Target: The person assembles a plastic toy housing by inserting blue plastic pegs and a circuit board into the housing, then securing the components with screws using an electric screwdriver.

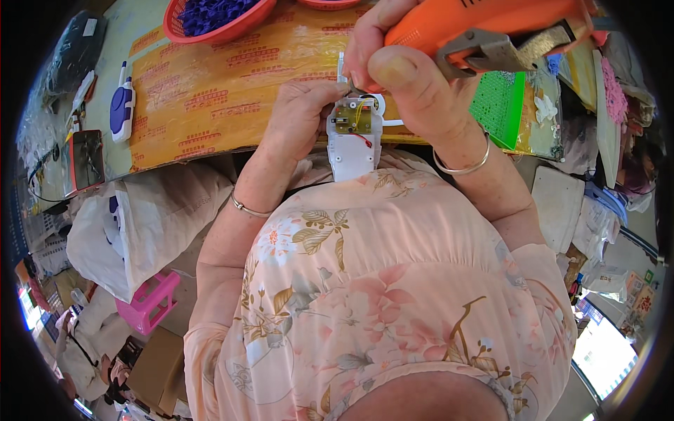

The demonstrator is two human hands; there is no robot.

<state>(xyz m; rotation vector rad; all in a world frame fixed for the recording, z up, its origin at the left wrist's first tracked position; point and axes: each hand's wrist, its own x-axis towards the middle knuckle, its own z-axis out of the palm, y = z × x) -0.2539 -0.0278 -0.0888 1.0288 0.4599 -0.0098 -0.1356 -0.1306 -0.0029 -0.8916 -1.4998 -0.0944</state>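
Note:
A long white plastic housing (353, 158) lies at the table's front edge, close to my body. Fixed inside it is a small circuit board (345, 128) with yellow and red wires. My left hand (307, 111) is closed at the housing's left side, thumb and fingertips pinched by its upper part. Above and to the right, my right hand (414, 84) is wrapped round an orange electric screwdriver (449, 24) with a metal clip on its body. Its fingers come down near the board's far end; the tool's tip is mostly hidden behind them.
A red basket (232, 34) of dark purple pieces stands at the far left. A purple and white device (122, 109) lies on the left. On the right sits a green tray (516, 116) of small parts. A pink stool (149, 303) is on the floor.

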